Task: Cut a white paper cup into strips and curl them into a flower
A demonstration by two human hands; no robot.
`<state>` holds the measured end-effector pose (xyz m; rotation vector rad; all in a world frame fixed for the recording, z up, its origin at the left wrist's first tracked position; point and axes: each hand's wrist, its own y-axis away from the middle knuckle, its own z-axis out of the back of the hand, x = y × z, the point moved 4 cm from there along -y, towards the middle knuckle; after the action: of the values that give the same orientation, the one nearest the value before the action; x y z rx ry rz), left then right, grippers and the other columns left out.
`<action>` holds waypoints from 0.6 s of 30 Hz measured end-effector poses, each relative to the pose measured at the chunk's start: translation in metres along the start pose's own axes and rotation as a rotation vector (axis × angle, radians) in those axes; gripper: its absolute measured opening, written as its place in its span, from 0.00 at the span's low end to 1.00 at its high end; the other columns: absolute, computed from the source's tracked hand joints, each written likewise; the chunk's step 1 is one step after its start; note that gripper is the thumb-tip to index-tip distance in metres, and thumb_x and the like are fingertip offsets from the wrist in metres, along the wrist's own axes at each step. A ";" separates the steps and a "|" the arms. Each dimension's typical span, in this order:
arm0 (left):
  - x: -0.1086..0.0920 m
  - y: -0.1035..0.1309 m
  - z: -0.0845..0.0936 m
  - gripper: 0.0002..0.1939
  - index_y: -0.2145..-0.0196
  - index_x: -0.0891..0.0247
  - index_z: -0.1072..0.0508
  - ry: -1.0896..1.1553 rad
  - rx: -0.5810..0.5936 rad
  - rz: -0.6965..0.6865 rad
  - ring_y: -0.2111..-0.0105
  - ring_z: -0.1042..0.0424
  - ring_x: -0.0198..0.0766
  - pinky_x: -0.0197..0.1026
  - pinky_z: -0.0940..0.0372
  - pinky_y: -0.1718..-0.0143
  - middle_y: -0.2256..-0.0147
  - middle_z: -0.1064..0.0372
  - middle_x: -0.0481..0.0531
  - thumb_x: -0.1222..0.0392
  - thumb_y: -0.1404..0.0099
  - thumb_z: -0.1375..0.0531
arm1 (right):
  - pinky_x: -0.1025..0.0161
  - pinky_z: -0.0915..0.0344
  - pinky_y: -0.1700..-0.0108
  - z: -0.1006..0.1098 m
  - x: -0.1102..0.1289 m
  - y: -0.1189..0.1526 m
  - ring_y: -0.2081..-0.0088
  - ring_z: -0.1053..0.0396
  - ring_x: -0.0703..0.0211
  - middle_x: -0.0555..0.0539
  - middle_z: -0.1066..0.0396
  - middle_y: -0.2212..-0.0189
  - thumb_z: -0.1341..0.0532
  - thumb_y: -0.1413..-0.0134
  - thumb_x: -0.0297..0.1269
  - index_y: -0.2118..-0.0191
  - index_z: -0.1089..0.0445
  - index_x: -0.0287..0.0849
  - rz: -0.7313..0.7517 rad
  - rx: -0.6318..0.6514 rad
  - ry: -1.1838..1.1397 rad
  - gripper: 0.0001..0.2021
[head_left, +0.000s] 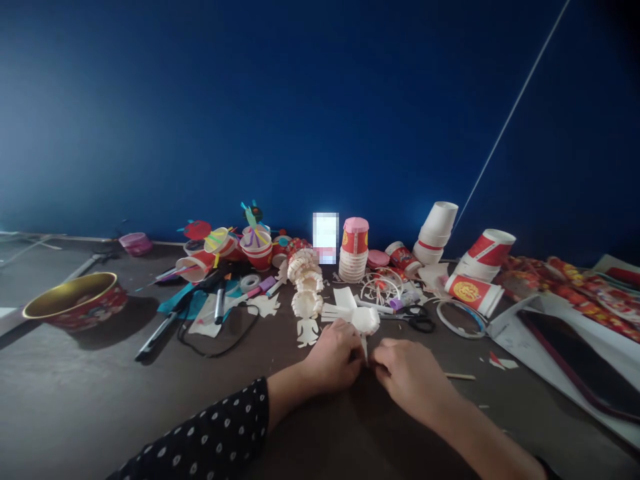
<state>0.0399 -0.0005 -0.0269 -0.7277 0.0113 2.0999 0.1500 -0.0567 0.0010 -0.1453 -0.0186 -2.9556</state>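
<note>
In the middle of the table is a white paper cup cut into strips [367, 321], its strips fanned outward and one narrow strip pointing toward me. My left hand [336, 355] is closed around the near side of it, fingers curled at that narrow strip. From the other side my right hand [413, 373] has its thumb and fingers pinched at the same strip; their tips are partly hidden. Just beyond my left hand stretches a row of other cut white cup pieces [307, 303], curled and nested. A flat wooden stick [460, 377] lies right of my right hand.
Black scissors [420, 319] lie behind my right hand. Stacked paper cups [354, 250] stand at the back. A gold-rimmed bowl [75, 300], a utility knife [160, 337] and a tape roll [250, 283] are left. A phone [580, 360] rests on a white box at right.
</note>
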 end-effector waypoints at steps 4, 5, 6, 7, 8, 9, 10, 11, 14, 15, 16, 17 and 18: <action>-0.001 0.000 0.001 0.05 0.78 0.64 0.30 -0.011 0.006 0.003 0.63 0.36 0.41 0.42 0.41 0.60 0.70 0.31 0.52 0.69 0.48 0.43 | 0.64 0.52 0.74 0.000 0.004 0.002 0.72 0.31 0.61 0.47 0.28 0.73 0.45 0.48 0.29 0.73 0.27 0.43 0.080 0.033 0.025 0.10; -0.001 0.000 0.001 0.05 0.78 0.64 0.30 -0.014 0.010 0.007 0.63 0.36 0.41 0.42 0.41 0.60 0.70 0.31 0.52 0.70 0.48 0.43 | 0.64 0.51 0.74 0.000 0.005 0.002 0.72 0.31 0.61 0.47 0.28 0.73 0.45 0.48 0.29 0.73 0.27 0.42 0.093 0.045 0.034 0.10; -0.001 0.000 0.001 0.05 0.78 0.64 0.30 -0.017 0.014 0.012 0.63 0.36 0.41 0.42 0.41 0.60 0.70 0.31 0.52 0.70 0.48 0.43 | 0.64 0.51 0.74 0.000 0.006 0.003 0.72 0.31 0.61 0.46 0.28 0.72 0.45 0.48 0.29 0.73 0.26 0.42 0.099 0.054 0.043 0.10; -0.002 0.000 0.001 0.05 0.78 0.64 0.30 -0.020 0.014 0.016 0.63 0.36 0.41 0.42 0.41 0.60 0.70 0.32 0.52 0.70 0.48 0.43 | 0.64 0.51 0.74 0.001 0.007 0.003 0.71 0.30 0.61 0.46 0.28 0.72 0.45 0.48 0.29 0.72 0.26 0.42 0.101 0.065 0.048 0.11; -0.002 0.000 0.001 0.05 0.78 0.64 0.30 -0.022 0.012 0.018 0.63 0.36 0.41 0.42 0.41 0.59 0.70 0.32 0.52 0.70 0.48 0.43 | 0.64 0.50 0.74 0.001 0.008 0.004 0.71 0.30 0.60 0.46 0.27 0.72 0.45 0.48 0.28 0.72 0.26 0.41 0.101 0.073 0.048 0.11; -0.002 0.000 0.001 0.06 0.78 0.64 0.30 -0.022 0.011 0.018 0.63 0.36 0.41 0.42 0.40 0.59 0.70 0.32 0.52 0.70 0.48 0.43 | 0.64 0.50 0.74 0.002 0.008 0.004 0.71 0.30 0.60 0.46 0.27 0.72 0.45 0.48 0.28 0.71 0.26 0.41 0.098 0.078 0.047 0.10; -0.002 0.000 0.001 0.06 0.78 0.64 0.30 -0.020 0.008 0.017 0.64 0.36 0.41 0.42 0.40 0.59 0.70 0.32 0.52 0.70 0.48 0.44 | 0.64 0.50 0.74 0.002 0.009 0.004 0.71 0.30 0.60 0.46 0.27 0.72 0.45 0.48 0.28 0.71 0.26 0.41 0.092 0.080 0.045 0.10; -0.002 0.000 0.000 0.06 0.78 0.64 0.30 -0.017 0.004 0.016 0.64 0.36 0.40 0.42 0.40 0.59 0.70 0.32 0.52 0.70 0.48 0.44 | 0.64 0.50 0.74 0.003 0.009 0.003 0.71 0.29 0.59 0.46 0.27 0.72 0.45 0.48 0.28 0.71 0.26 0.41 0.086 0.077 0.042 0.10; 0.001 0.001 -0.001 0.05 0.78 0.64 0.30 -0.005 -0.010 0.000 0.64 0.36 0.41 0.42 0.40 0.59 0.70 0.31 0.52 0.70 0.50 0.43 | 0.64 0.50 0.74 0.002 0.009 0.001 0.70 0.29 0.59 0.46 0.27 0.71 0.45 0.48 0.28 0.71 0.27 0.42 0.063 0.062 0.050 0.10; 0.002 0.001 -0.002 0.05 0.78 0.64 0.30 -0.001 -0.015 -0.007 0.64 0.36 0.41 0.42 0.40 0.59 0.70 0.31 0.52 0.70 0.50 0.43 | 0.64 0.49 0.74 0.002 0.010 0.000 0.70 0.29 0.59 0.46 0.26 0.71 0.45 0.47 0.28 0.71 0.27 0.42 0.059 0.057 0.056 0.10; 0.002 0.002 -0.002 0.04 0.78 0.64 0.30 0.001 -0.019 -0.016 0.64 0.36 0.41 0.42 0.40 0.60 0.70 0.31 0.52 0.70 0.50 0.43 | 0.64 0.49 0.74 0.001 0.010 0.000 0.70 0.29 0.59 0.46 0.26 0.71 0.45 0.47 0.28 0.71 0.27 0.42 0.058 0.049 0.061 0.10; 0.003 0.002 -0.001 0.04 0.78 0.64 0.30 0.004 -0.020 -0.023 0.64 0.36 0.41 0.42 0.40 0.60 0.70 0.31 0.52 0.70 0.50 0.43 | 0.64 0.49 0.74 0.001 0.010 -0.001 0.71 0.29 0.59 0.46 0.26 0.71 0.45 0.47 0.28 0.71 0.27 0.42 0.058 0.041 0.066 0.10; 0.002 0.003 0.000 0.05 0.77 0.64 0.31 0.008 -0.020 -0.031 0.64 0.36 0.41 0.42 0.40 0.60 0.70 0.31 0.52 0.71 0.51 0.43 | 0.65 0.49 0.74 0.000 0.010 -0.001 0.71 0.29 0.59 0.46 0.26 0.71 0.45 0.47 0.28 0.71 0.27 0.42 0.060 0.036 0.069 0.10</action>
<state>0.0369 -0.0005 -0.0291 -0.7436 -0.0162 2.0703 0.1395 -0.0571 0.0019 -0.0378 -0.0574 -2.8969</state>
